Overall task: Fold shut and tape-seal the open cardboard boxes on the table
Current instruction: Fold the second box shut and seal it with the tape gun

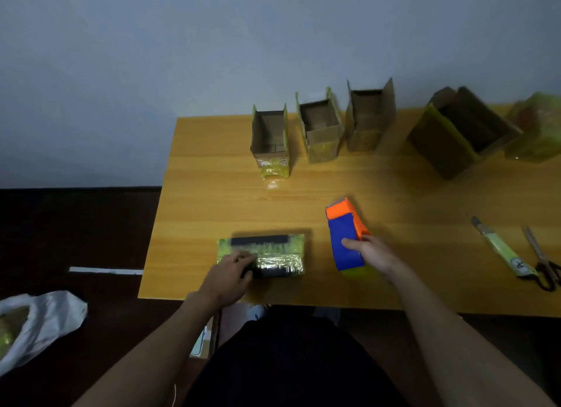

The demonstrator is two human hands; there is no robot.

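A small flat box (273,248), closed and covered in shiny yellow-green tape, lies near the table's front edge. My left hand (230,274) rests on its near left corner, fingers curled over the edge. Just to the right, my right hand (372,254) grips a blue and orange tape dispenser (346,233), its orange end pointing away from me; a bit of yellow tape shows under it. Several open cardboard boxes stand along the back: a narrow one (270,142), a second (321,133), a taller one (368,121) and a large tilted one (458,133).
A yellow-green wrapped box (535,130) sits at the far right back. A utility knife (501,248) and scissors (543,260) lie at the right front. The wooden table (212,194) ends at left above a dark floor, where a white plastic bag (39,324) lies.
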